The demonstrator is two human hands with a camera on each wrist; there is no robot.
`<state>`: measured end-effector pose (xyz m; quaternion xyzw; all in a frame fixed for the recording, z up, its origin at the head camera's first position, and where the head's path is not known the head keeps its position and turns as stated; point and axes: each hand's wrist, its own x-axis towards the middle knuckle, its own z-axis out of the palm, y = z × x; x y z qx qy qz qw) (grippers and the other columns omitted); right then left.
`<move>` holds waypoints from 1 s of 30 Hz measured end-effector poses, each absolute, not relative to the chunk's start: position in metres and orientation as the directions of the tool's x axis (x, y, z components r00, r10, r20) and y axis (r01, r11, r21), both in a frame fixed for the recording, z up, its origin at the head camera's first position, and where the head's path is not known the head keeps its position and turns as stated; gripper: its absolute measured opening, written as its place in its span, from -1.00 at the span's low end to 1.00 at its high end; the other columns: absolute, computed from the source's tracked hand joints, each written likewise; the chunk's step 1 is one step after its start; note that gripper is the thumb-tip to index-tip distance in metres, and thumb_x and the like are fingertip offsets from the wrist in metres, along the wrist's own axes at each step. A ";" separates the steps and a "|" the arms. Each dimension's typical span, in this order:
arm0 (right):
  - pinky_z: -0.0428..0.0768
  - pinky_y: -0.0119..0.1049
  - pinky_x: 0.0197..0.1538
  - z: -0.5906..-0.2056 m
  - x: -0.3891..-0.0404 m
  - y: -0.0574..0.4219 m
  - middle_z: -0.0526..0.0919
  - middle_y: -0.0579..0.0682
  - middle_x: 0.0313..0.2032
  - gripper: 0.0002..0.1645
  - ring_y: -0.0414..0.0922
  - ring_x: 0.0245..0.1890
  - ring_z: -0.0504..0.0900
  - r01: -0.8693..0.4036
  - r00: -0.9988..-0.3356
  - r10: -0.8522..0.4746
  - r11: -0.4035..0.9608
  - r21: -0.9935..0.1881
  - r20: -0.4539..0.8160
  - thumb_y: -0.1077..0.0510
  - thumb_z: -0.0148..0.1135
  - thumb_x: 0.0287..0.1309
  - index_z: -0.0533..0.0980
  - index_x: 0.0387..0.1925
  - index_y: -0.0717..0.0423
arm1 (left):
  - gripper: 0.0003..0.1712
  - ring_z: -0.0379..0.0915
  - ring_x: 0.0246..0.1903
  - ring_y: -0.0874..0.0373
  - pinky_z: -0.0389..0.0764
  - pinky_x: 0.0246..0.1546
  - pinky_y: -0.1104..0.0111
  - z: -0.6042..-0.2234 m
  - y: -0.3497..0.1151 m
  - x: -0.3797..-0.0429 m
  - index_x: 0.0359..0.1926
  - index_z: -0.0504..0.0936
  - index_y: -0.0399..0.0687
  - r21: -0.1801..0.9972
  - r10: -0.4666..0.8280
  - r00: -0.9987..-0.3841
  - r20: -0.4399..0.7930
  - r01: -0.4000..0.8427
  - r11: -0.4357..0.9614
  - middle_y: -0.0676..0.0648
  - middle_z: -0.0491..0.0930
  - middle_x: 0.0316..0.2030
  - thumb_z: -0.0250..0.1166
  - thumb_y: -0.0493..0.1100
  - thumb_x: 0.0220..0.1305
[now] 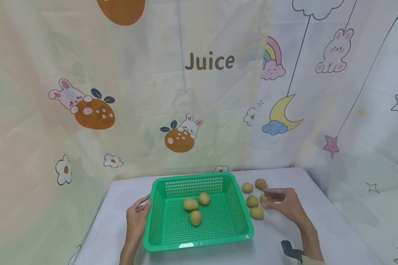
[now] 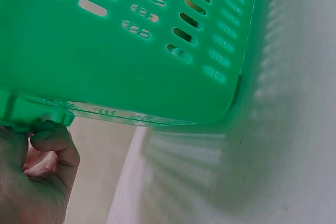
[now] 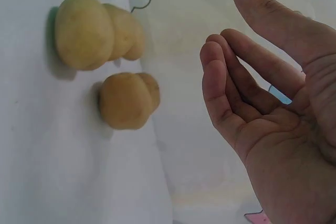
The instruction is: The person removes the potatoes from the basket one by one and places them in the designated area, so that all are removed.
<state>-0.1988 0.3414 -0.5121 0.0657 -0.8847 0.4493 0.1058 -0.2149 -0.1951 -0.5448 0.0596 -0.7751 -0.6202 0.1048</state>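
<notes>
A green plastic basket [image 1: 199, 243] with slotted walls stands on the white table. Three potatoes [image 1: 190, 204] lie inside it, near the middle. At its left rim my left hand [image 1: 137, 217] grips the edge; the left wrist view shows the curled fingers [image 2: 58, 145] under the rim. To the right of the basket lies a loose group of several potatoes [image 1: 257, 212]. My right hand [image 1: 283, 204] hovers over the right side of that group, thumb and fingers apart, with nothing between them. One potato [image 1: 263, 198] is partly hidden behind its fingertips. The right wrist view shows potatoes [image 3: 125, 100] beside the hand.
Cloth with printed rabbits, fruit and stars [image 1: 180, 140] hangs behind and at both sides of the white table [image 1: 331, 228]. A black strap piece [image 1: 290, 250] is on the right wrist.
</notes>
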 end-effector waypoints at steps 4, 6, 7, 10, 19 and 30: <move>0.81 -0.35 -0.03 -0.503 -0.201 0.336 0.88 0.20 -0.05 -0.40 -0.18 -0.18 0.84 -0.259 -0.956 -0.035 0.571 -0.779 0.293 0.17 0.73 0.07 0.72 0.12 0.33 | -0.51 0.78 -0.45 0.23 0.79 -0.40 0.42 -0.545 -0.196 -0.216 0.44 0.59 -0.20 0.973 -0.221 -0.972 0.078 0.026 0.230 -0.29 0.82 -0.21 0.25 -0.06 0.68; 0.79 -0.39 -0.03 -0.498 -0.202 0.333 0.88 0.19 -0.04 -0.42 -0.22 -0.18 0.83 -0.280 -0.951 -0.044 0.551 -0.787 0.307 0.19 0.71 0.10 0.72 0.13 0.33 | -0.52 0.77 -0.46 0.23 0.78 -0.40 0.42 -0.545 -0.196 -0.216 0.44 0.59 -0.20 0.971 -0.223 -0.972 0.075 0.020 0.238 -0.28 0.82 -0.22 0.24 -0.07 0.68; 0.79 -0.41 -0.02 -0.496 -0.203 0.331 0.88 0.20 -0.03 -0.43 -0.24 -0.18 0.83 -0.288 -0.949 -0.047 0.533 -0.795 0.313 0.20 0.70 0.11 0.72 0.14 0.33 | -0.52 0.76 -0.46 0.23 0.77 -0.40 0.43 -0.544 -0.196 -0.216 0.44 0.59 -0.20 0.970 -0.224 -0.972 0.074 0.018 0.243 -0.28 0.82 -0.22 0.24 -0.07 0.68; 0.78 -0.44 0.00 -0.491 -0.208 0.324 0.87 0.21 0.01 -0.46 -0.26 -0.15 0.83 -0.324 -0.940 -0.069 0.489 -0.810 0.334 0.21 0.68 0.15 0.73 0.15 0.28 | -0.53 0.76 -0.45 0.23 0.77 -0.41 0.43 -0.544 -0.195 -0.217 0.43 0.60 -0.18 0.968 -0.227 -0.971 0.071 0.012 0.251 -0.28 0.82 -0.20 0.24 -0.08 0.68; 0.82 -0.30 0.06 -0.479 -0.223 0.301 0.88 0.14 0.01 -0.51 -0.15 -0.09 0.85 -0.370 -0.928 -0.132 0.440 -0.818 0.349 0.21 0.66 0.18 0.75 0.14 0.15 | -0.53 0.77 -0.47 0.20 0.77 -0.42 0.41 -0.545 -0.196 -0.216 0.43 0.60 -0.19 0.969 -0.227 -0.972 0.067 0.010 0.246 -0.28 0.82 -0.24 0.25 -0.09 0.67; 0.80 -0.34 0.02 -0.459 -0.241 0.267 0.85 0.23 0.04 -0.48 -0.01 -0.08 0.85 -0.408 -0.913 -0.179 0.387 -0.827 0.367 0.21 0.68 0.14 0.75 0.15 0.17 | -0.53 0.76 -0.49 0.21 0.76 -0.44 0.42 -0.545 -0.197 -0.216 0.42 0.61 -0.21 0.968 -0.218 -0.971 0.094 0.038 0.248 -0.31 0.83 -0.21 0.25 -0.09 0.67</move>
